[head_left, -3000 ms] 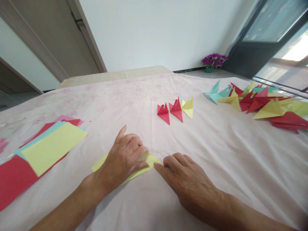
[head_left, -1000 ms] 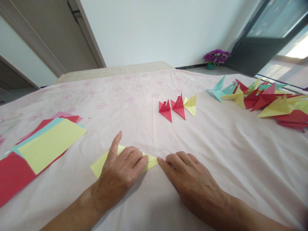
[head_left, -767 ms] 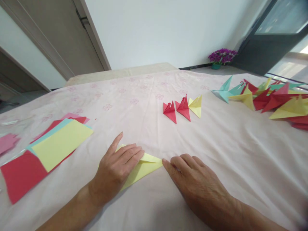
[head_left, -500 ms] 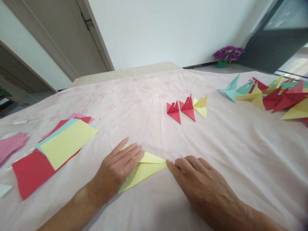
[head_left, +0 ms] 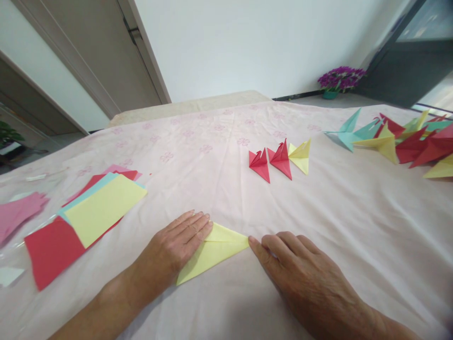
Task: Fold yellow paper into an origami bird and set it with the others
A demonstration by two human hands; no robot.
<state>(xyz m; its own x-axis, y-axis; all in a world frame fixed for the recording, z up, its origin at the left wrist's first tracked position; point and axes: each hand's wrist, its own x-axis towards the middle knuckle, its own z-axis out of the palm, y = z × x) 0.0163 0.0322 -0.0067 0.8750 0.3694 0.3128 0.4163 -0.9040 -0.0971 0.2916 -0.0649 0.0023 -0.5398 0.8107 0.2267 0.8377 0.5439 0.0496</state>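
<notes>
A folded piece of yellow paper [head_left: 215, 252] lies on the cloth in front of me, with a pointed corner to the right and a crease line along its upper part. My left hand [head_left: 177, 243] rests flat over its left side, fingers stretched out side by side, hiding that part. At the pointed right corner, my right hand [head_left: 300, 269] has its index fingertip on the paper and the other fingers curled in. Its thumb is mostly hidden. Beyond the hands stand two red folded paper cranes [head_left: 259, 165] and a yellow paper crane [head_left: 300, 157].
On the left lie a stack of coloured paper sheets [head_left: 106, 208], a red sheet [head_left: 53, 252] and pink paper [head_left: 21, 212]. A pile of paper cranes [head_left: 410, 141] covers the far right. Everything rests on a wrinkled pale pink tablecloth [head_left: 198, 179]. Purple flowers [head_left: 339, 79] stand by the wall.
My left fingers have drawn together, the index finger no longer spread apart. The right fingertip stays at the paper's corner. The whole view has shifted slightly.
</notes>
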